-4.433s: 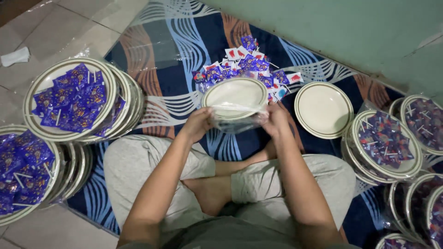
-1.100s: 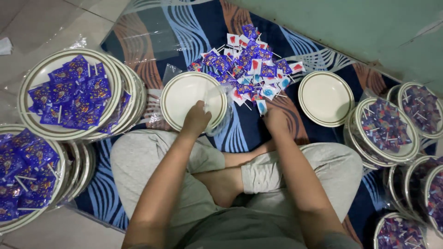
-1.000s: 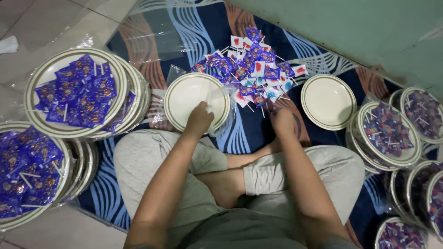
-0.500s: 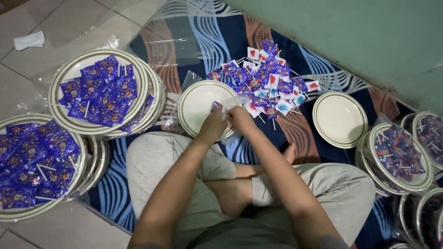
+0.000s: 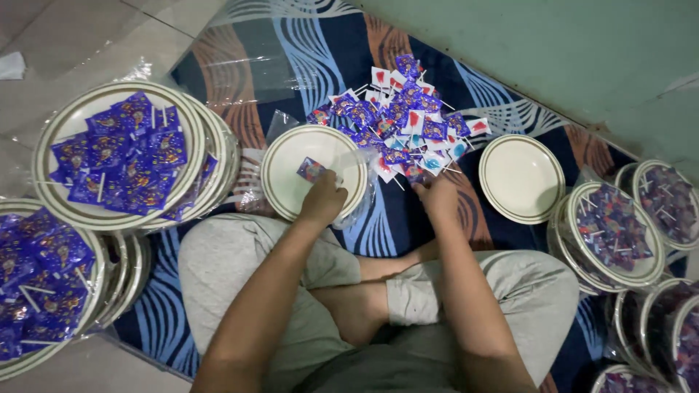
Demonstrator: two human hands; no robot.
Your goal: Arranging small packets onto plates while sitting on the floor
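Head view: one lollipop (image 5: 311,169) on cream plate (image 5: 284,182), left hand (image 5: 322,201) beside.

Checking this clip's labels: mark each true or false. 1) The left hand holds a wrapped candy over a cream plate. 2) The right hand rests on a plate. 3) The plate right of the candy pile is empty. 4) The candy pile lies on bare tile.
1) True: left hand, wrapped candy, cream plate.
2) False: right hand is at the candy pile.
3) True: empty plate.
4) False: it lies on the patterned mat.
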